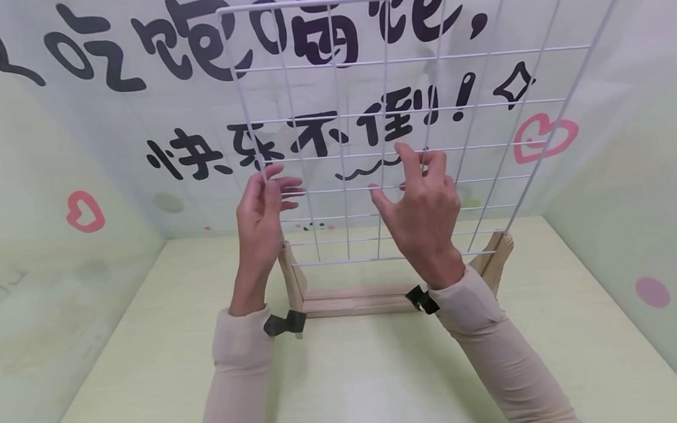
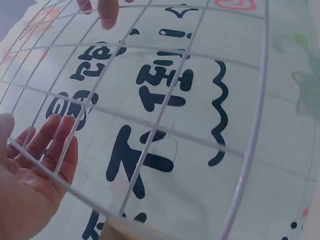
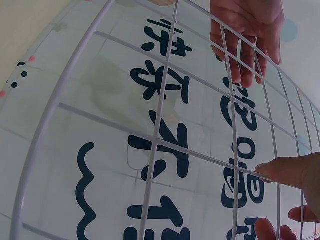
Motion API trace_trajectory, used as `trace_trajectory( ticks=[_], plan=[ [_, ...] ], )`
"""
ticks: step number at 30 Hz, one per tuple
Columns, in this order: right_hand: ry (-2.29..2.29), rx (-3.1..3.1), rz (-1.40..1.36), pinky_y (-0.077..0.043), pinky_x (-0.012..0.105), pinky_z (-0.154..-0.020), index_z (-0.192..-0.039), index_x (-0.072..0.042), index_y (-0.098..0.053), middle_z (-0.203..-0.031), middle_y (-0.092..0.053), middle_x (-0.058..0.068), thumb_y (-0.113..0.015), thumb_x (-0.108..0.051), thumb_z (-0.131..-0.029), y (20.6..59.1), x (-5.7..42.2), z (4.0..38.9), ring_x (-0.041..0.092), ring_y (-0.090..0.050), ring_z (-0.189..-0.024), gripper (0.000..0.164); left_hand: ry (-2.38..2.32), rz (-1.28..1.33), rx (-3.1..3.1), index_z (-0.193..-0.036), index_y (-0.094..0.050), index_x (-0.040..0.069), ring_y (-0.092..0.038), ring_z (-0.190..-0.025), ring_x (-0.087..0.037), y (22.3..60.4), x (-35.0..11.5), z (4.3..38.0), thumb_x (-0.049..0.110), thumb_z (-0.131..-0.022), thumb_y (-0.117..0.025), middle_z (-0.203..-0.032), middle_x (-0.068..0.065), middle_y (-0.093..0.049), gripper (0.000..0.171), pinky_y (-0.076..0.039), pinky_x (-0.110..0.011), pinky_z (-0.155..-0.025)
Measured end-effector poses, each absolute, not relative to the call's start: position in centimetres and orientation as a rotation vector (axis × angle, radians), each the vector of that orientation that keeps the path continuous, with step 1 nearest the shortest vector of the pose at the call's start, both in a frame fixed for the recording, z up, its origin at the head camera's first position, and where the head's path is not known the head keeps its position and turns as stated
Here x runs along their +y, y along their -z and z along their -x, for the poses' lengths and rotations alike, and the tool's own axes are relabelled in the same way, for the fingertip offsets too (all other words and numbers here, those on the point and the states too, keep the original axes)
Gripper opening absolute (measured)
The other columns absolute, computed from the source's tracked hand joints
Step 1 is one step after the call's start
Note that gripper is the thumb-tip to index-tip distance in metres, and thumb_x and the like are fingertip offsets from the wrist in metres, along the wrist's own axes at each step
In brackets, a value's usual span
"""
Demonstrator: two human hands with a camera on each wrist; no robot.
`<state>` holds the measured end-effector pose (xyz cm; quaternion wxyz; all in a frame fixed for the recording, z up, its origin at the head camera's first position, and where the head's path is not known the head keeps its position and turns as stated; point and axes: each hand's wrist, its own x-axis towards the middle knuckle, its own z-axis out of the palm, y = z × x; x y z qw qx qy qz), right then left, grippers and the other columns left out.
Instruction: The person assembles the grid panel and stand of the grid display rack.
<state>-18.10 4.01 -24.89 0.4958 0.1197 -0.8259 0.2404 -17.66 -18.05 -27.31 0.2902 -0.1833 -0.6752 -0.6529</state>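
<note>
A white wire grid panel stands upright in a wooden stand, leaning slightly. At its left edge is my left hand, the thumb on the near side and the loosely extended fingers behind the wires. In the left wrist view that palm faces the mesh. My right hand is at the grid's lower middle, fingers spread and bent against the wires. The right wrist view has its thumb right at one wire, with other fingertips lower down among the wires.
A pale tabletop lies under the stand. Behind the grid a white backdrop carries large black characters and pink hearts. Side panels rise at left and right. Dark straps with wrist cameras sit at both cuffs.
</note>
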Motion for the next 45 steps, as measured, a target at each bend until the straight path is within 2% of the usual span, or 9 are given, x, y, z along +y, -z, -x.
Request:
trace_trajectory(
  ticks=[5,9,15,22,26,29,35,39,45],
  plan=[
    [-0.569,-2.009,-0.295,-0.046,0.044,-0.053,-0.126,-0.008,-0.060,-0.104,-0.057,0.021,-0.085,-0.029,-0.077,24.9,4.0,18.1,0.034,-0.059,-0.067,0.059,1.817,0.400,-1.719,-0.116,-0.062,0.005,-0.072,-0.080,-0.015,26.6,-16.9,18.2,0.028,-0.108,-0.039,-0.089,0.005,-0.073,0.033,-0.057,-0.023,-0.066],
    [-0.554,-2.033,-0.308,-0.047,0.043,-0.053,-0.128,-0.008,-0.059,-0.104,-0.056,0.021,-0.085,-0.031,-0.078,24.8,4.0,17.9,0.034,-0.058,-0.067,0.061,1.840,0.367,-1.645,-0.099,-0.061,0.015,-0.071,-0.070,-0.012,26.6,-16.5,18.3,0.027,-0.106,-0.040,-0.081,0.006,-0.072,0.025,-0.055,-0.022,-0.060],
    [-0.528,-2.064,-0.383,-0.048,0.043,-0.053,-0.136,-0.006,-0.055,-0.106,-0.057,0.020,-0.085,-0.035,-0.079,24.9,5.2,17.4,0.034,-0.060,-0.072,0.071,1.831,0.351,-1.590,-0.091,-0.058,0.016,-0.072,-0.069,-0.012,26.7,-15.9,18.4,0.023,-0.106,-0.041,-0.077,0.005,-0.070,0.024,-0.059,-0.026,-0.068],
    [-0.680,-1.926,-0.470,-0.055,0.047,-0.079,-0.132,0.001,-0.056,-0.109,-0.071,0.017,-0.076,-0.024,-0.088,24.7,7.6,16.6,0.032,-0.067,-0.098,0.054,1.779,0.308,-1.589,-0.090,-0.059,0.013,-0.072,-0.075,-0.016,26.7,-16.0,18.3,0.023,-0.105,-0.044,-0.079,0.004,-0.068,0.023,-0.059,-0.029,-0.076],
    [-0.809,-1.720,-0.334,-0.049,0.043,-0.093,-0.119,0.003,-0.062,-0.109,-0.070,0.019,-0.070,-0.022,-0.090,24.5,9.9,16.2,0.035,-0.063,-0.105,0.040,1.791,0.320,-1.565,-0.090,-0.060,0.011,-0.072,-0.077,-0.015,26.8,-15.9,18.3,0.021,-0.105,-0.045,-0.079,0.003,-0.068,0.024,-0.059,-0.031,-0.079],
    [-0.908,-1.606,-0.154,-0.042,0.033,-0.100,-0.114,0.003,-0.065,-0.113,-0.065,0.015,-0.067,-0.022,-0.088,24.3,12.5,16.4,0.026,-0.056,-0.113,0.036,1.794,0.334,-1.564,-0.090,-0.060,0.010,-0.072,-0.079,-0.015,26.9,-15.9,18.3,0.021,-0.105,-0.045,-0.079,0.004,-0.068,0.024,-0.059,-0.032,-0.080],
    [-1.303,-1.720,-0.028,-0.045,0.018,-0.084,-0.118,-0.007,-0.065,-0.105,-0.064,-0.012,-0.057,-0.021,-0.098,25.9,17.5,17.8,0.006,-0.062,-0.101,0.025,1.774,0.326,-1.554,-0.090,-0.060,0.010,-0.072,-0.079,-0.015,26.5,-16.2,18.2,0.020,-0.105,-0.044,-0.079,0.004,-0.068,0.024,-0.059,-0.031,-0.081],
    [-1.709,-1.777,-0.202,-0.053,0.016,-0.074,-0.110,-0.001,-0.068,-0.092,-0.074,-0.002,-0.056,-0.019,-0.102,27.9,19.1,18.0,0.009,-0.071,-0.083,0.024,1.778,0.343,-1.555,-0.089,-0.060,0.011,-0.072,-0.079,-0.013,26.4,-16.3,18.1,0.020,-0.105,-0.044,-0.079,0.005,-0.068,0.024,-0.059,-0.032,-0.082],
    [-1.921,-1.679,-0.368,-0.058,0.021,-0.070,-0.112,0.006,-0.064,-0.089,-0.075,0.007,-0.055,-0.017,-0.101,29.3,19.4,17.5,0.015,-0.073,-0.079,0.027,1.791,0.376,-1.559,-0.091,-0.059,0.007,-0.071,-0.080,-0.012,26.8,-16.1,17.7,0.019,-0.105,-0.043,-0.080,0.005,-0.068,0.025,-0.058,-0.032,-0.084]
  ],
)
